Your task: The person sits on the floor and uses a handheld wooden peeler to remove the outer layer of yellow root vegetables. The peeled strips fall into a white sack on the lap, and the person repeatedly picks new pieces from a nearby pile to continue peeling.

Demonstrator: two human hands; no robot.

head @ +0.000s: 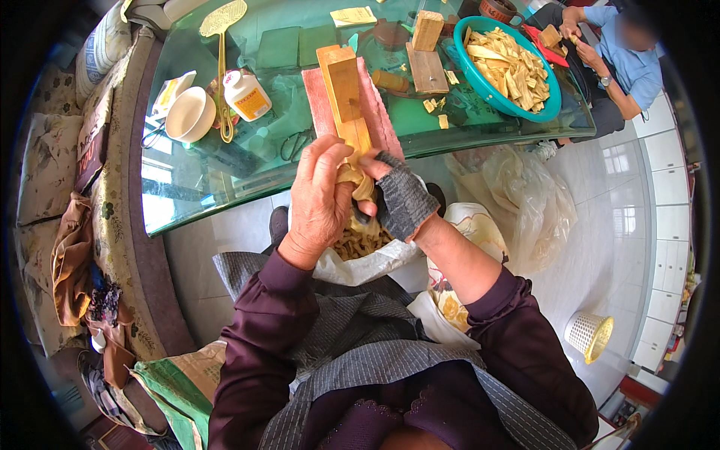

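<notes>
A pale yellow, leaf-like strip (355, 181) is pinched and bent between both my hands at the table's near edge. Bare-skinned, my left hand (322, 194) grips it from one side. A grey knitted fingerless glove covers my right hand (404, 194), whose thumb presses on the strip; a dark thing near that palm is partly hidden. Just beyond my fingertips, a wooden block (344, 84) stands on a wooden board (355, 132) over a pink cloth (318, 107). Below my hands, a white sack (360, 273) holds many small brown pieces (360, 244).
On the glass table (225, 194) stand a teal basin (469, 90) of yellow strips, a white bottle (247, 95), a bowl (191, 115), a fly swatter (224, 62) and another wooden block (427, 31). Another person (624, 67) sits at far right. A plastic bag (523, 197) and basket (588, 334) rest on the floor.
</notes>
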